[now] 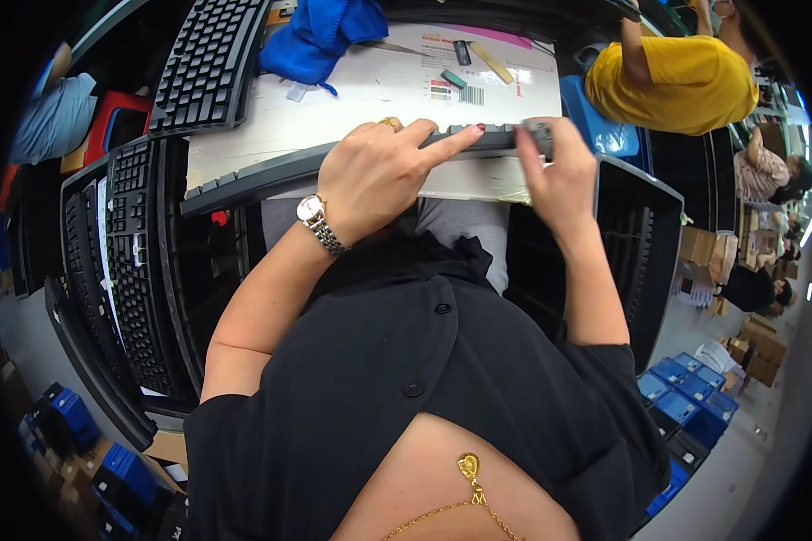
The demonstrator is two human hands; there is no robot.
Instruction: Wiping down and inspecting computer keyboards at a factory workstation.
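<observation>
A dark grey keyboard point(271, 176) is tilted up on its long edge across the front of the white work board, so its keys show only as a thin row. My left hand point(379, 171), with a watch at the wrist and a ring, grips its middle from above, and the index finger points along the keys toward the right. At the keyboard's right end my right hand point(559, 171) is curled round it, thumb and fingers on either side. That hand is slightly blurred, and its fingertips are partly hidden.
On the white board point(379, 99) lie a blue cloth point(320, 41), a green block point(454, 79), a yellowish strip point(492, 63) and a small dark piece point(462, 52). Another keyboard point(209, 63) lies at the left, above stacked keyboards point(133, 261). A person in yellow point(672, 72) sits far right.
</observation>
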